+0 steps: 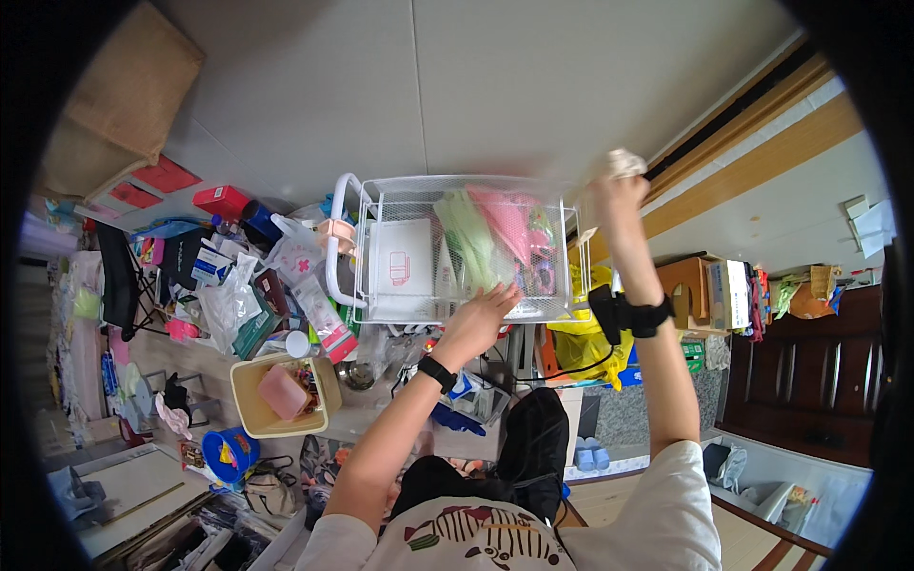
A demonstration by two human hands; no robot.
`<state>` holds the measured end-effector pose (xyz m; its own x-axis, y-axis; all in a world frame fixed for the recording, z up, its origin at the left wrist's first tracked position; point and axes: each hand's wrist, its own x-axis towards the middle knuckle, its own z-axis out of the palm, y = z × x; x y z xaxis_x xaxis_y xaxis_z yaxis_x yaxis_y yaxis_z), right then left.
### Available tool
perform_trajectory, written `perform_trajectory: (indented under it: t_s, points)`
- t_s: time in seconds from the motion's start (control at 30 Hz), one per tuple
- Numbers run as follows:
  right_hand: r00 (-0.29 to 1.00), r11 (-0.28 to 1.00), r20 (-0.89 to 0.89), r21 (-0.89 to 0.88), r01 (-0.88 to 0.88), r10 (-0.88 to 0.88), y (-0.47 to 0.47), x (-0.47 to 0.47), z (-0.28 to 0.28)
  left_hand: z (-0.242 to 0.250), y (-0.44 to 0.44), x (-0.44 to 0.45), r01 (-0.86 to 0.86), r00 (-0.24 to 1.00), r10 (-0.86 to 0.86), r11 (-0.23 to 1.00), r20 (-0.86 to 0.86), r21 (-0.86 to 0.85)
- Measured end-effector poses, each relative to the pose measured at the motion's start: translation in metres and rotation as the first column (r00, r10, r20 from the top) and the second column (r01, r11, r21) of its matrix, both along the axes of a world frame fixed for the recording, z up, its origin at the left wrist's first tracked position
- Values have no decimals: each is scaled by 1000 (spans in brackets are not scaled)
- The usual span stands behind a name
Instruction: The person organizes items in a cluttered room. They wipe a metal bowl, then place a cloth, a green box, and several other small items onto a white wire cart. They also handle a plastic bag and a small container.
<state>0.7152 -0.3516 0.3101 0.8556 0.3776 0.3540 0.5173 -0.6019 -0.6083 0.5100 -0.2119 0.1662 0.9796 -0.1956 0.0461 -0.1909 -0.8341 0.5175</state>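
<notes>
A white wire-mesh basket (464,314) with a bent white tube handle (333,264) at its left end stands against the wall. A white box (401,260) with a red line drawing, a pale green packet (468,239) and a pink packet (500,221) show in it. My left hand (480,320) rests on the basket's near side, fingers spread over the rim. Beyond the basket's right end, my right hand (620,196) is raised near the wall, blurred by motion. It grips a crumpled whitish cloth or wipe (626,163); which of the two I cannot tell.
Boxes, bags and bottles crowd the left, with a clear plastic bag (228,303) among them. A cream bin (243,400) and a blue bucket (230,455) stand on the floor. Below the basket's right end lies a yellow plastic bag (589,350). A black cable (564,376) hangs nearby.
</notes>
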Motion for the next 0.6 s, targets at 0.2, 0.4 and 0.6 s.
perform_trajectory:
  t_s: [0.2,0.4,0.6]
  points:
    - [994,867,110,-493,64,-11,55,23,-86,-1,2,0,10,1000,-10,1000,2,15]
    - [991,631,121,-764,132,-61,74,59,-121,-5,3,1,50,999,-51,998,19,46]
    - [991,781,1,-615,-104,133,96,69,-120,-11,5,1,93,995,-96,991,25,99]
